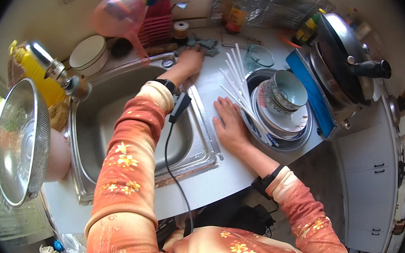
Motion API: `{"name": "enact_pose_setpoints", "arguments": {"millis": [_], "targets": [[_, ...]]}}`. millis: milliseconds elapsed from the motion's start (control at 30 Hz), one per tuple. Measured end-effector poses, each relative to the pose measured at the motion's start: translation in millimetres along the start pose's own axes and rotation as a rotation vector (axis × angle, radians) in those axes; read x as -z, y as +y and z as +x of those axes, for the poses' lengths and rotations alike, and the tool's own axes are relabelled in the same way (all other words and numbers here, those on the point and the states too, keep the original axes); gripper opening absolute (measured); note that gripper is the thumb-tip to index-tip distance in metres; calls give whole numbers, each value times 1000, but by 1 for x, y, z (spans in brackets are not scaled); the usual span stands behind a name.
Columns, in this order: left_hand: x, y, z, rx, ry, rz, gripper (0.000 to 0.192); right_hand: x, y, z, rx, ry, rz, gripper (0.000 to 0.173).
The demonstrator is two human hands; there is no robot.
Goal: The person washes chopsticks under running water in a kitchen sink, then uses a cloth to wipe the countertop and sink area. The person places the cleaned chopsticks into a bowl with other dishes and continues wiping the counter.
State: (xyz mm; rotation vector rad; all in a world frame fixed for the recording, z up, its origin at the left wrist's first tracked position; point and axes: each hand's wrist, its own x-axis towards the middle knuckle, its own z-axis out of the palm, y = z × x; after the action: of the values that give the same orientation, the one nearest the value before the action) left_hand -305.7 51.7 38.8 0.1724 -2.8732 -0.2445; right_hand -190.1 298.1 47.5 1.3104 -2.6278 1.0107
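My left hand point(191, 59) reaches across the steel sink point(111, 114) to its back right corner, its fingers on a crumpled grey-green cloth point(207, 46); whether they grip it is hard to tell. Flat on the white countertop point(209, 185), my right hand point(231, 123) lies with its fingers against the rim of a metal basin point(301, 139). In that basin are stacked plates point(287, 118), patterned bowls point(288, 88) and several white chopsticks point(236, 74). A clear glass bowl point(259, 56) stands behind the basin.
A mesh strainer point(21, 143) leans at the left beside the faucet point(65, 76). At the back are a pink ladle point(120, 16), a white lidded container point(88, 55), a jar point(180, 31) and a sauce bottle point(240, 11). To the right, a black pan point(348, 57) stands past a blue panel point(311, 93).
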Motion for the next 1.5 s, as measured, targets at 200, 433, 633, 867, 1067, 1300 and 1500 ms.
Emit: {"name": "enact_pose_setpoints", "arguments": {"millis": [200,433,633,867,1067,1300,1500], "targets": [[20,36,-51,-205,-101,-122,29,-3,4,0,-14,44,60,47],[65,43,-125,-251,28,-574,29,-3,5,-2,8,102,73,49],[103,-59,-180,588,210,-971,24,-5,8,-1,1,76,21,53],[60,-150,-145,409,716,-272,32,-4,8,0,-19,56,26,53],[41,-175,-96,387,129,92,36,-2,6,0,0,61,3,50],[35,-187,-65,250,147,-31,37,-1,1,1,-20,15,-52,48],[39,-192,-48,432,81,-94,41,1,1,1,-28,8,-47,47]]}}
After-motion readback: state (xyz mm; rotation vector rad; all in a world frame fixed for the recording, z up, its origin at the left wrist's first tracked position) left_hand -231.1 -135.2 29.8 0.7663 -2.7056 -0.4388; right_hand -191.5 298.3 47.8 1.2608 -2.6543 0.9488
